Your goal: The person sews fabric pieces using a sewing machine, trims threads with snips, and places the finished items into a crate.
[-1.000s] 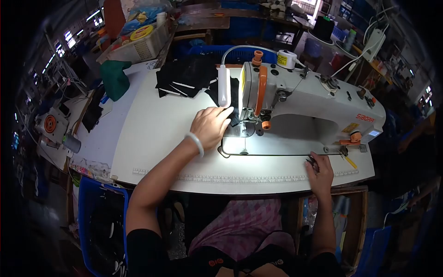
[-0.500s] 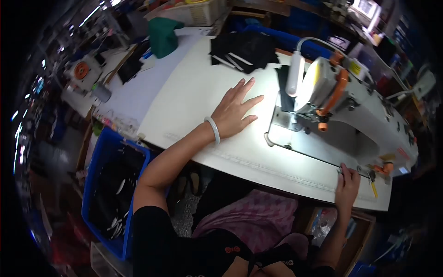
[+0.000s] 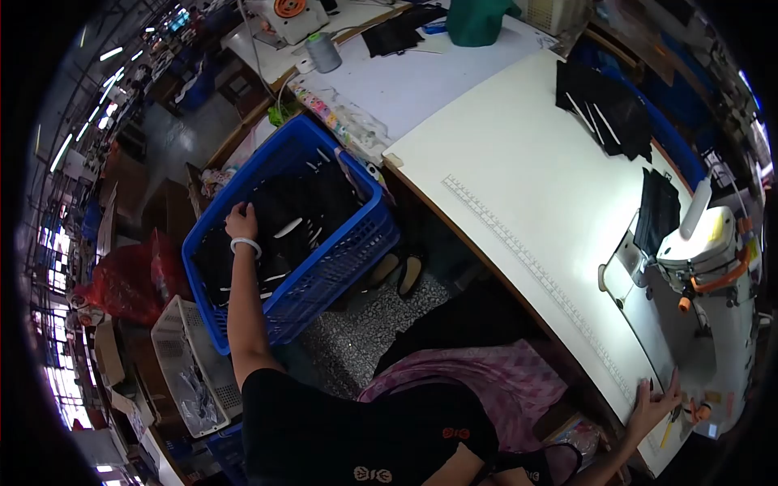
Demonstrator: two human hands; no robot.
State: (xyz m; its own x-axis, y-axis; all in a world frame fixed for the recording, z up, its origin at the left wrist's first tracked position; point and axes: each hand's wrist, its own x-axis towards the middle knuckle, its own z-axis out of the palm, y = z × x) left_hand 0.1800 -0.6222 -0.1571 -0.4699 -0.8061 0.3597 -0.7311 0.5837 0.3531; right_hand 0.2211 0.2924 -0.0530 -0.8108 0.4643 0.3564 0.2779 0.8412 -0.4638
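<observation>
My left hand (image 3: 241, 222), with a pale bangle at its wrist, reaches into a blue plastic basket (image 3: 332, 236) beside the table. Its fingers are bent down and closed on the black fabric pieces (image 3: 271, 206) heaped inside, some with white strips; the fingertips are partly hidden. At the table's front right edge, my right hand (image 3: 653, 407) rests with fingers spread, holding nothing, close to the base of the sewing machine (image 3: 698, 243). A black fabric piece (image 3: 658, 212) lies by the lit needle area of the machine.
More black pieces with white strips (image 3: 604, 109) lie at the back of the white table (image 3: 502, 170). A printed ruler runs along its front edge. Left of the basket are a red plastic bag (image 3: 134, 279) and a white crate (image 3: 194, 364). A grey thread cone (image 3: 322, 53) stands behind.
My left hand has moved off the tabletop, leftward and down into the blue basket. The view has turned left. My right hand stays by the machine's base, its fingers now more spread.
</observation>
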